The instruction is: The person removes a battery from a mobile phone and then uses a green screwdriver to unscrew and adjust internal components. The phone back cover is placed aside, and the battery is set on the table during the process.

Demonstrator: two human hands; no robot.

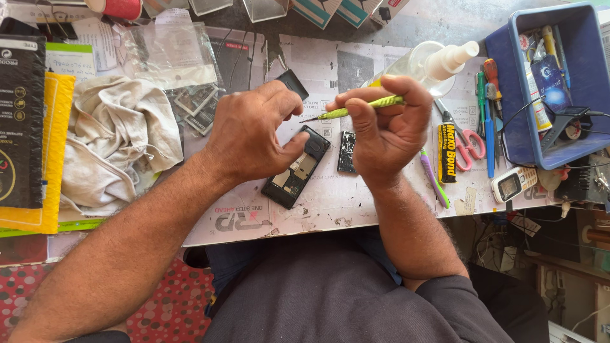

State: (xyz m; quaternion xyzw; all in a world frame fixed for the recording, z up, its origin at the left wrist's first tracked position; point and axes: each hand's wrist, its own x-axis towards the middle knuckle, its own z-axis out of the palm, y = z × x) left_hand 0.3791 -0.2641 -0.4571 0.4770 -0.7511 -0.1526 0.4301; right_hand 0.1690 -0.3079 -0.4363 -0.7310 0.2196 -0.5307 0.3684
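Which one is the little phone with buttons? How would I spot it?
Find the big blue tub of tools at the bench's far right. Just below its near corner, beside the red-handled scissors, lies the small white phone. It is whole, pale and has a screen, unlike the opened black phone under the left hand.

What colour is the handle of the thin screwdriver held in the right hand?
Yellow-green, seen best in the head view: the thin screwdriver sits pinched in the right hand.
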